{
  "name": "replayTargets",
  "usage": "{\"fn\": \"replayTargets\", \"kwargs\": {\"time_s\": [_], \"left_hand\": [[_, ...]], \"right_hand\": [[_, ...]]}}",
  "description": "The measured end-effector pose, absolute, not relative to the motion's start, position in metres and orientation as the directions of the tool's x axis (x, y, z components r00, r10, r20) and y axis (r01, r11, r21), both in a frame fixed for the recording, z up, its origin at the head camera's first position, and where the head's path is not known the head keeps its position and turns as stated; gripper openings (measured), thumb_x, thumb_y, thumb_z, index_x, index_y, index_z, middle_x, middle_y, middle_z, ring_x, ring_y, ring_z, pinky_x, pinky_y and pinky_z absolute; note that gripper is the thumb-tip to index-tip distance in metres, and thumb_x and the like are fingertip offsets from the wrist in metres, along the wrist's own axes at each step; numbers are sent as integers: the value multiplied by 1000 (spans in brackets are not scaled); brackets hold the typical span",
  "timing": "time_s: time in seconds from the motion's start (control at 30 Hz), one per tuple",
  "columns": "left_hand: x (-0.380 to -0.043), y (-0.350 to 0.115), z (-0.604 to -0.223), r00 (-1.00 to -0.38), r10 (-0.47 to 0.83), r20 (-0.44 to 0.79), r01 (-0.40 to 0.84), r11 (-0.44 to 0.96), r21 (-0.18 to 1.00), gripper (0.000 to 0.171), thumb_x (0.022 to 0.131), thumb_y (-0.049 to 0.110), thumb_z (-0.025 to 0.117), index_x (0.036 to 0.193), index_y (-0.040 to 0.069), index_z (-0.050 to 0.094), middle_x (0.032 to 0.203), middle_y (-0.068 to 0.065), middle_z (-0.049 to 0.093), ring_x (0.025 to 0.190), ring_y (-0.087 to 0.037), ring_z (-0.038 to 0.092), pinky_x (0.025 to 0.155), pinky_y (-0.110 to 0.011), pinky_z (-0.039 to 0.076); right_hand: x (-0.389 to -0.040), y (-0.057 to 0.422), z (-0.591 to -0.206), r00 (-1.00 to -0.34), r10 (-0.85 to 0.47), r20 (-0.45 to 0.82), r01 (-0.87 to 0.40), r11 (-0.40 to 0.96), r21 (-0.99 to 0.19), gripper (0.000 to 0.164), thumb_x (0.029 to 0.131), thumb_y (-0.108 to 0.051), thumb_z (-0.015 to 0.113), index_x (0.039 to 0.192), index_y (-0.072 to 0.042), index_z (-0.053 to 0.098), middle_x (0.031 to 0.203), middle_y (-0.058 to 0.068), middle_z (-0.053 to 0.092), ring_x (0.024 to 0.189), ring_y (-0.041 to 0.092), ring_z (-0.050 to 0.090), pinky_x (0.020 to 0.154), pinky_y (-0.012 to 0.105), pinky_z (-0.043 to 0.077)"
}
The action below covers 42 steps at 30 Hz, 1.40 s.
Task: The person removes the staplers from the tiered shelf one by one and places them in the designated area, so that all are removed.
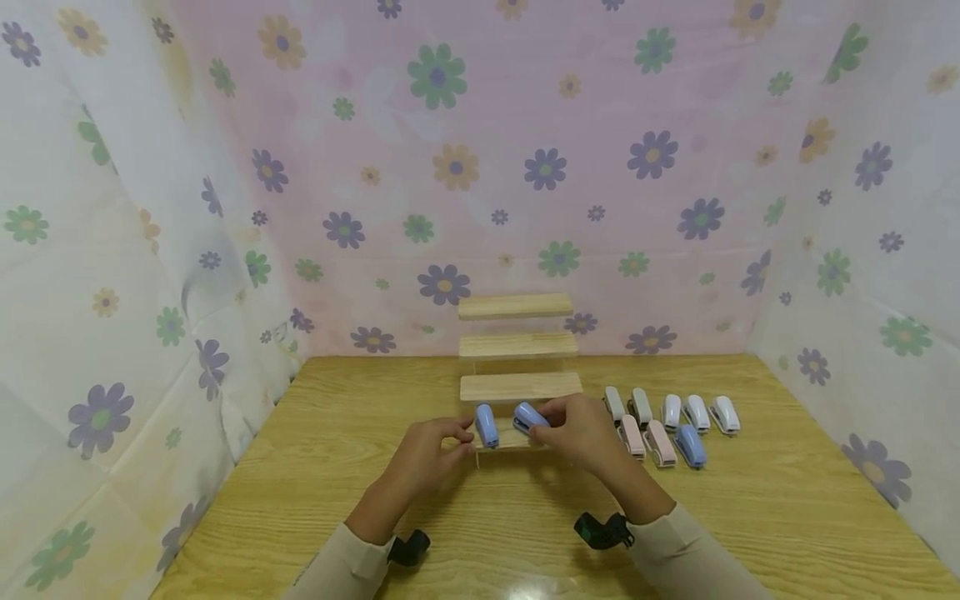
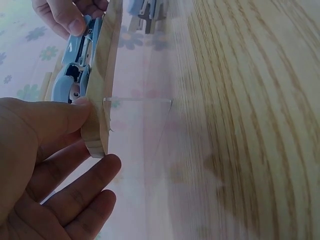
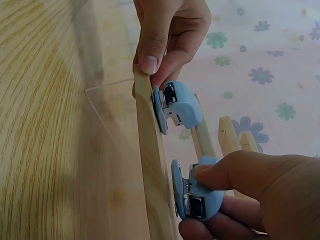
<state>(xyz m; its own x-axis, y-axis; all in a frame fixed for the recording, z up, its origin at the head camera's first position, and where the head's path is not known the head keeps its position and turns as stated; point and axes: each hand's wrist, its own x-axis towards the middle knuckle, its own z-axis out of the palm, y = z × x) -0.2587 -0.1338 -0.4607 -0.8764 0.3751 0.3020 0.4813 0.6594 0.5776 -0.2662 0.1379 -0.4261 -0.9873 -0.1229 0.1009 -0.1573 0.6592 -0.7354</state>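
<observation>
My right hand (image 1: pixel 588 429) pinches a small blue stapler (image 3: pixel 200 202) between thumb and fingers, tilted at the lowest board of a stepped wooden rack. Another blue stapler (image 1: pixel 487 426) stands on the left part of that lowest board (image 3: pixel 150 150). My left hand (image 1: pixel 423 458) pinches the left end of the board, thumb on one side and fingers on the other, close beside the standing stapler. In the right wrist view the left thumb (image 3: pixel 150 64) presses the board's edge.
Three higher wooden boards, the top one (image 1: pixel 516 307) at the back, rise behind on clear supports. To the right lie several staplers: a third blue one (image 1: pixel 691 447), pink ones (image 1: pixel 660 443), white ones (image 1: pixel 724 415) and greyish ones (image 1: pixel 640 407). Flowered cloth (image 1: pixel 495 125) encloses the table.
</observation>
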Motion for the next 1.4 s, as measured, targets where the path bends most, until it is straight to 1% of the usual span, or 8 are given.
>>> {"fn": "replayTargets", "kwargs": {"time_s": [0.27,0.47,0.7,0.93,1.17,1.4], "left_hand": [[-259,-134,-461,-873,378,310,488,655,577,12,97,17,75,103,9,81,135,-5,71,124,-29,68,102,-47,55],[-259,-134,-462,-875,375,306,484,655,581,12,97,18,75,103,10,81,135,-4,70,124,-29,67,102,-47,55],[-259,-132,-461,-869,384,311,494,650,578,13,97,18,75,104,9,81,136,-4,70,124,-29,68,102,-46,55],[-259,-134,-463,-878,372,302,479,660,579,14,97,21,75,104,11,81,136,-2,70,124,-28,67,101,-46,55],[-259,-133,-463,-879,379,290,476,654,587,15,97,22,75,105,11,81,137,-2,69,127,-28,66,103,-47,54],[-258,-134,-462,-883,374,283,468,663,585,15,97,23,75,105,12,81,137,-2,69,127,-28,66,104,-46,54]], "right_hand": [[-264,144,-426,-985,-132,110,-170,654,-737,19,87,-28,84,105,-22,81,91,-8,77,80,8,70,70,31,59],[-261,154,-425,-979,-138,148,-202,661,-723,20,87,-28,85,105,-23,81,93,-8,77,82,8,70,69,30,58],[-259,169,-426,-976,-135,171,-217,674,-706,19,87,-30,85,105,-27,81,95,-9,77,84,8,70,70,31,58],[-256,176,-421,-973,-140,181,-228,667,-709,24,90,-32,82,111,-22,80,96,-6,78,84,10,71,67,30,58],[-252,191,-423,-973,-118,198,-225,682,-696,26,90,-32,82,115,-24,79,96,-6,77,83,9,71,66,29,58],[-246,215,-425,-968,-76,240,-220,720,-658,32,90,-36,82,115,-16,79,96,-3,79,84,11,72,63,28,57]]}}
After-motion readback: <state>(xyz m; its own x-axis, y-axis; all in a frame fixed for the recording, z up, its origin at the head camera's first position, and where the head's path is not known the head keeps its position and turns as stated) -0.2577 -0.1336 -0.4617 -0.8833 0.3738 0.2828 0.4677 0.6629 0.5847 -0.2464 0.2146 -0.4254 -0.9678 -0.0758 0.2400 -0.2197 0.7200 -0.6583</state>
